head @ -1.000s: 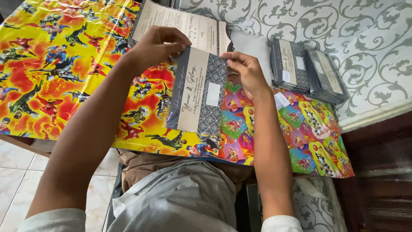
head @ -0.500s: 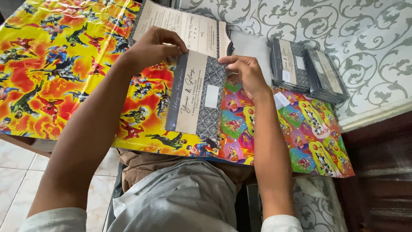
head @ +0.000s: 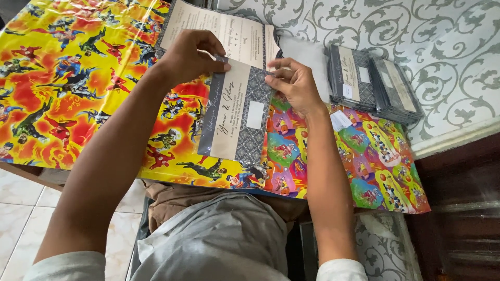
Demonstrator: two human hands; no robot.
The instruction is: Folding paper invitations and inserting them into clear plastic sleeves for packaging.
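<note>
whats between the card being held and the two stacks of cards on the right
In the head view, the right hand gripping the grey patterned card sits in that stretch, then a strip of colourful cartoon wrapping paper before the card stacks.

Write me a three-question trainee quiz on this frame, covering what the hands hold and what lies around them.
1. True or false: both the left hand and the right hand grip the top edge of the grey patterned card.
2. Which lies under the card? A) a bare wooden board B) colourful cartoon wrapping paper C) a white towel
3. Fill in: to the person's right, two stacks of similar cards rest on a grey and white ____-patterned cloth.

Key: 1 true; 2 B; 3 scroll (swirling vine).
</note>
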